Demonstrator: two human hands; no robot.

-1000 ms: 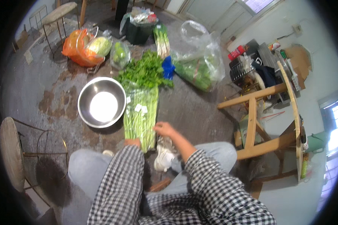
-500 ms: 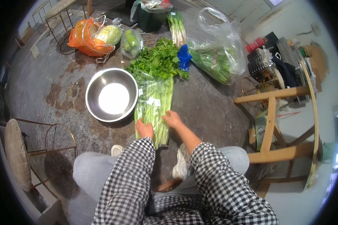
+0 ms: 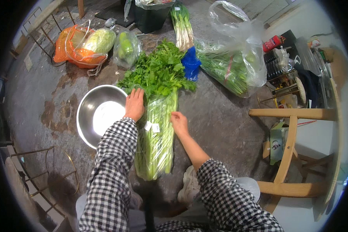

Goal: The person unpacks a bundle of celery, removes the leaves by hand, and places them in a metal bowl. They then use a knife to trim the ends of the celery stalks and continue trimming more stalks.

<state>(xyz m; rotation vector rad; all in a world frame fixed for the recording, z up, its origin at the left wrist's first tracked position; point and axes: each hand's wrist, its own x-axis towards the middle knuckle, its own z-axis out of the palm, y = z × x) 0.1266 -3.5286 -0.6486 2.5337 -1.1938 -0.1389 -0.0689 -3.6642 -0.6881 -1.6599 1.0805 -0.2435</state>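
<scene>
A large bunch of celery lies lengthwise in front of me, its stalks in a clear plastic sleeve with white labels and its leafy tops pointing away. My left hand rests at the sleeve's upper left edge, just below the leaves, fingers stretched out. Its wrist passes over the rim of a steel bowl standing to the left. At the right edge of the stalks, my right hand has its fingers bent together, apparently pinching the sleeve's side.
Beyond the bowl lie an orange net bag with a napa cabbage and a bag of green vegetables. Spring onions, a blue plastic piece and bagged greens lie farther right. A wooden frame stands at right.
My left hand has moved away from me, from the lower stalks up to the sleeve's top left. My right hand stays at the right edge, a little nearer the leaves. The view has shifted.
</scene>
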